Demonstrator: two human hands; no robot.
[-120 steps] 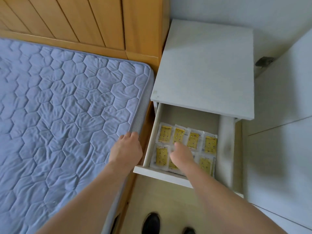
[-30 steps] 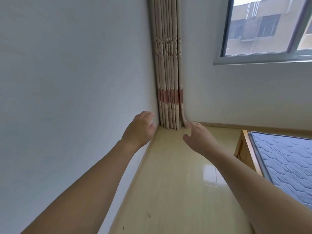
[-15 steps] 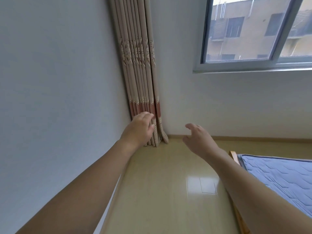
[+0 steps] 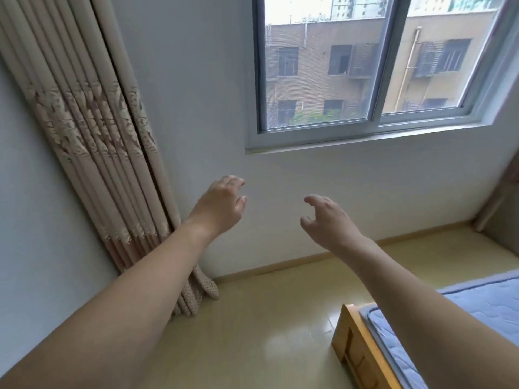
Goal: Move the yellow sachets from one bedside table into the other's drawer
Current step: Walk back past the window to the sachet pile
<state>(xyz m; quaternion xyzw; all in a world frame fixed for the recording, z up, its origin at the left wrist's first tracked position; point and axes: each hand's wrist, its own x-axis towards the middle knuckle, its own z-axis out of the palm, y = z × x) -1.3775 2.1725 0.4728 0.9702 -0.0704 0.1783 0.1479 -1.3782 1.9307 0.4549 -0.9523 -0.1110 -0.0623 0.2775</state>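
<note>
No sachets, drawer or bedside table are in view now. My left hand is held out in front of me at mid-frame, fingers loosely curled and apart, holding nothing. My right hand is raised beside it, about a hand's width to the right, fingers spread and curved, with nothing in it. Both hands hang in the air in front of the white wall below the window.
A beige patterned curtain hangs in the left corner down to the floor. A window is in the wall ahead. The wooden bed frame corner with the blue quilted mattress lies at lower right. Glossy yellowish floor stretches between wall and bed.
Four seconds ago I faced the open drawer full of yellow sachets. Since then the view has swung away to the curtain corner and on right toward the window; both hands stay held out, holding nothing.
</note>
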